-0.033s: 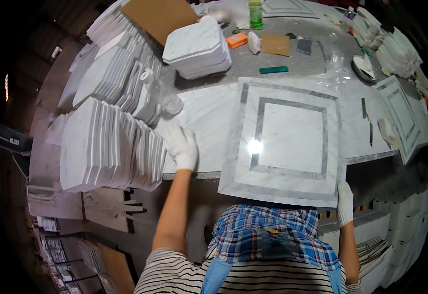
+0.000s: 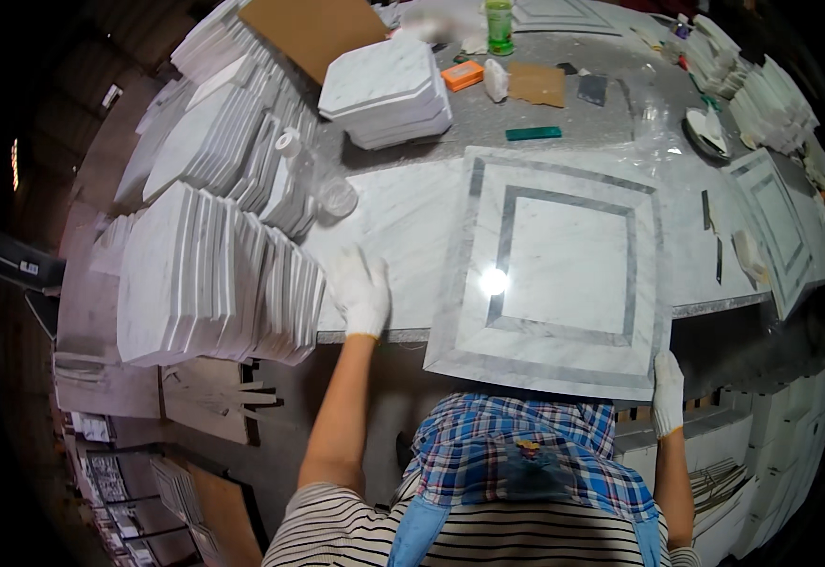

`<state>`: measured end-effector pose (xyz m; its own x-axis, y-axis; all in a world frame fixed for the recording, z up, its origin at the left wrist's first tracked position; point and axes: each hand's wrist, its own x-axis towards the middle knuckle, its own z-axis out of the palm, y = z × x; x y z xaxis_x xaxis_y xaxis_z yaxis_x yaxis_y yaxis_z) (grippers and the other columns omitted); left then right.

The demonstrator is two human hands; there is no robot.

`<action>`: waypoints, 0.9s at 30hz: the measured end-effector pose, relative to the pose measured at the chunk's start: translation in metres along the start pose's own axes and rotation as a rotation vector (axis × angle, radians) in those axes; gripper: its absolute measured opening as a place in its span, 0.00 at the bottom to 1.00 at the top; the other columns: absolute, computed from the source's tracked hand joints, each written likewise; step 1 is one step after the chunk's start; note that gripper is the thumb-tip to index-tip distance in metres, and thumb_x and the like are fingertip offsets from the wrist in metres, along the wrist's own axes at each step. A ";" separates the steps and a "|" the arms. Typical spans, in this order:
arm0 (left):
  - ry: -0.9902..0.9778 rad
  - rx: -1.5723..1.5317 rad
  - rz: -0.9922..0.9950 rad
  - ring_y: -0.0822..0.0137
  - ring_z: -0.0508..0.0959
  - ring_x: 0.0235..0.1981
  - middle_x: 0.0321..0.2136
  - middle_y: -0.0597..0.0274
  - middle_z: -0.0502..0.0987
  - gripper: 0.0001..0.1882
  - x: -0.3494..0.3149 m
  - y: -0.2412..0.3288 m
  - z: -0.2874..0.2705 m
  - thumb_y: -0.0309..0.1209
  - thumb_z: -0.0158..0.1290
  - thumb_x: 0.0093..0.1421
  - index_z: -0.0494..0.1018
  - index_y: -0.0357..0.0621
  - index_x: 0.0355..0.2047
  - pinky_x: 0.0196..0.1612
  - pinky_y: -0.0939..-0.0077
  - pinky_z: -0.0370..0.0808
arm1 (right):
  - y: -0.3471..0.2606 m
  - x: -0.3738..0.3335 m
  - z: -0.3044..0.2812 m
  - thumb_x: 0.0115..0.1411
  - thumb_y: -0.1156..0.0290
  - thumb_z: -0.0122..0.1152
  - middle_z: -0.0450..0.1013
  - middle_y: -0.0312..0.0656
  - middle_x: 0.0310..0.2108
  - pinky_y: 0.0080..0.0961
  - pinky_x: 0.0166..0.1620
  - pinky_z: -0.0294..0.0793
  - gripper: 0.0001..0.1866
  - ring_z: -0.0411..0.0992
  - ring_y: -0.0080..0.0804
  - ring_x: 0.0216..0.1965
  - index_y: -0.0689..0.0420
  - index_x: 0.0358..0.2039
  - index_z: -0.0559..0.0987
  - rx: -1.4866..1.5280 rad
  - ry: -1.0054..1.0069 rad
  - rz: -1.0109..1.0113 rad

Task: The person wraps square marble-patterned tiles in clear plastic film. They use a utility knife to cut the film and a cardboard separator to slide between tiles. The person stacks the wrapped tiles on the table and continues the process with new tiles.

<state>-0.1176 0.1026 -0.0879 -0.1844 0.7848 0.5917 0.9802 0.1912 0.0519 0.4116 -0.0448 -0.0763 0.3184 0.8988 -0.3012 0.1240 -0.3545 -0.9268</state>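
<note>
A square marble panel (image 2: 568,260) with grey inlaid bands lies in front of me, its near edge jutting past the table. My right hand (image 2: 668,392), in a white knitted glove, grips the panel's near right edge; the fingers beneath are hidden. My left hand (image 2: 358,291), gloved too, rests fingers outstretched on a white marble slab (image 2: 398,222), holding nothing. Just left of it stands a row of white marble tiles (image 2: 200,279) on edge. A clear plastic bottle (image 2: 323,184) lies tilted against more tiles beyond that hand.
Clipped-corner tiles (image 2: 384,90) are piled farther back, near an orange box (image 2: 463,76), a green bar (image 2: 533,133) and a green bottle (image 2: 499,28). Another inlaid panel (image 2: 776,227) lies at the right, with a bowl (image 2: 705,137) behind it. White boxes (image 2: 781,444) stand below right.
My left hand has shifted slightly right and toward me over the slab. My right hand keeps its place at the panel's edge. The whole view has moved a little.
</note>
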 end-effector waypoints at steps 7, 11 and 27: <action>-0.335 0.067 -0.078 0.47 0.75 0.31 0.28 0.49 0.78 0.13 -0.035 0.013 -0.128 0.39 0.56 0.59 0.78 0.40 0.27 0.39 0.52 0.70 | 0.011 0.000 -0.001 0.72 0.58 0.52 0.75 0.39 0.47 0.23 0.51 0.69 0.22 0.71 0.26 0.47 0.67 0.52 0.76 0.063 0.060 0.030; -0.127 -0.057 -0.093 0.46 0.74 0.28 0.24 0.49 0.77 0.14 -0.046 0.019 -0.133 0.40 0.57 0.59 0.79 0.41 0.26 0.37 0.52 0.70 | 0.017 0.005 -0.008 0.71 0.60 0.52 0.76 0.41 0.48 0.24 0.53 0.69 0.22 0.71 0.26 0.47 0.68 0.54 0.74 0.020 0.016 0.004; -1.083 -1.497 -1.093 0.62 0.82 0.25 0.33 0.51 0.82 0.21 -0.098 0.057 -0.109 0.40 0.59 0.64 0.76 0.33 0.46 0.27 0.73 0.80 | -0.014 0.000 -0.001 0.72 0.61 0.52 0.75 0.37 0.40 0.22 0.47 0.69 0.19 0.68 0.22 0.41 0.66 0.47 0.76 -0.144 -0.024 -0.023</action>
<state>-0.0357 -0.0277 -0.0551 0.0058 0.7570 -0.6533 -0.3138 0.6217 0.7176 0.4104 -0.0404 -0.0628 0.2917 0.9124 -0.2871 0.2653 -0.3656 -0.8922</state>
